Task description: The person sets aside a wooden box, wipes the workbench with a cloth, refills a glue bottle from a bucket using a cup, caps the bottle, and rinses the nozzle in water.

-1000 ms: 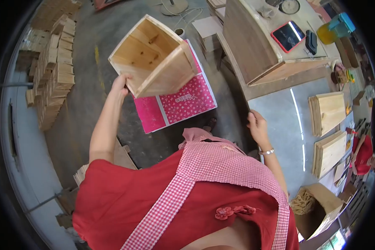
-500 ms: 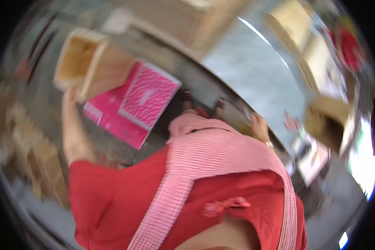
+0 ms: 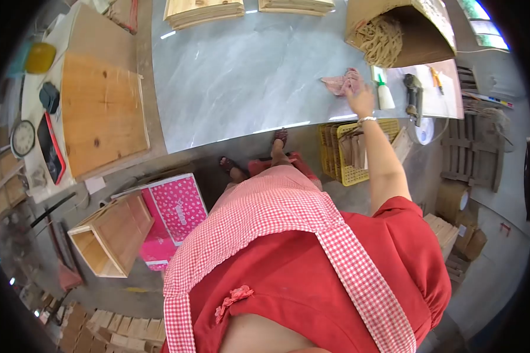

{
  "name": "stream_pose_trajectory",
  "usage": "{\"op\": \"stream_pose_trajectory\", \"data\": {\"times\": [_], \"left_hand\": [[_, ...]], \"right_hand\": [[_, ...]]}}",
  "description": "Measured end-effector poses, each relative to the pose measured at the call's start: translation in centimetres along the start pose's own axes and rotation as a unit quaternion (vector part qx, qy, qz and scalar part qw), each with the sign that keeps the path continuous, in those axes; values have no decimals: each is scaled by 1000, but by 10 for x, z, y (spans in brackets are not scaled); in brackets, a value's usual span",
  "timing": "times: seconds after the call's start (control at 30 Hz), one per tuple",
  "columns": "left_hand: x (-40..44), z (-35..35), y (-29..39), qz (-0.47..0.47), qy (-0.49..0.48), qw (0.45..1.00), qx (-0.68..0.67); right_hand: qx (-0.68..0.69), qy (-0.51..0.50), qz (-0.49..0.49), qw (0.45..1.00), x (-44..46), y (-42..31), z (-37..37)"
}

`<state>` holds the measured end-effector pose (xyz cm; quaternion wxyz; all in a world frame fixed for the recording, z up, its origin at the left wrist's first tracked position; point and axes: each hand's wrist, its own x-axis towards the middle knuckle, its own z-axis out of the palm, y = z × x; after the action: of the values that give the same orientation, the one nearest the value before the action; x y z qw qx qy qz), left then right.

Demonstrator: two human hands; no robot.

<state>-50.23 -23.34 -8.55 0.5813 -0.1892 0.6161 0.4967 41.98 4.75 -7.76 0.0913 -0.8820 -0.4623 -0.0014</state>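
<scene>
My right hand [image 3: 361, 101] reaches over the front edge of the grey marble-patterned table [image 3: 247, 76], its fingers closed on a crumpled pink cloth [image 3: 341, 82]. Just right of it stands a white glue bottle [image 3: 385, 94] with a green nozzle. A nail gun [image 3: 413, 97] lies farther right. My left hand is out of view. On the left, an open-ended wooden box [image 3: 115, 232] rests at the pink patterned carton [image 3: 176, 206], with no hand on it.
A cardboard box [image 3: 418, 35] of wood strips tips open at the back right. Stacked wooden boards [image 3: 203, 12] lie at the far edge. Beneath the table is a yellow crate [image 3: 353, 170]. A wooden panel [image 3: 103, 112] lies on the left bench, near a clock [image 3: 23, 138].
My left hand has let go of the wooden box and left the view. My right hand has moved from the table edge to the pink cloth. The view has turned and steadied.
</scene>
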Motion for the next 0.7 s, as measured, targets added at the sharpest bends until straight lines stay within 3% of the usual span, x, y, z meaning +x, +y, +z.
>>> {"op": "stream_pose_trajectory", "data": {"times": [0.03,0.1,0.13,0.17,0.2,0.23,0.27,0.33,0.37,0.47,0.53,0.57,0.63,0.7], "left_hand": [[4,18,-28,-40,-27,999,16],[22,57,-80,-117,-67,990,41],[-41,207,-103,-54,-40,984,162],[-74,299,-124,-36,-121,980,154],[-95,376,-142,-31,-197,970,135],[-105,441,-156,-86,-315,944,40],[-113,500,-175,-77,-308,945,73],[-107,576,-207,-115,-407,904,69],[-104,613,-224,-130,-449,880,89],[-99,684,-272,-171,-480,855,98],[-113,712,-303,-192,-484,847,106],[-119,724,-315,-207,-486,842,107],[-132,731,-330,-218,-490,833,133],[-134,732,-343,-234,-499,819,159]], "right_hand": [[-18,39,3,999,14,4,9],[-16,20,17,1000,31,2,20],[-27,10,25,999,35,-1,33],[-8,-14,15,1000,41,6,54],[19,-10,-46,999,46,18,77],[50,-3,-102,994,40,17,98],[69,-20,-107,992,29,1,107],[370,-153,-39,915,8,-40,82],[433,-139,-35,890,-2,-68,50],[607,-86,-40,789,-25,-139,-43],[584,-11,-138,800,-27,-162,-87],[580,1,-134,804,-22,-169,-89],[388,121,-232,884,-11,-170,-84],[375,136,-232,887,8,-154,-61]]}}
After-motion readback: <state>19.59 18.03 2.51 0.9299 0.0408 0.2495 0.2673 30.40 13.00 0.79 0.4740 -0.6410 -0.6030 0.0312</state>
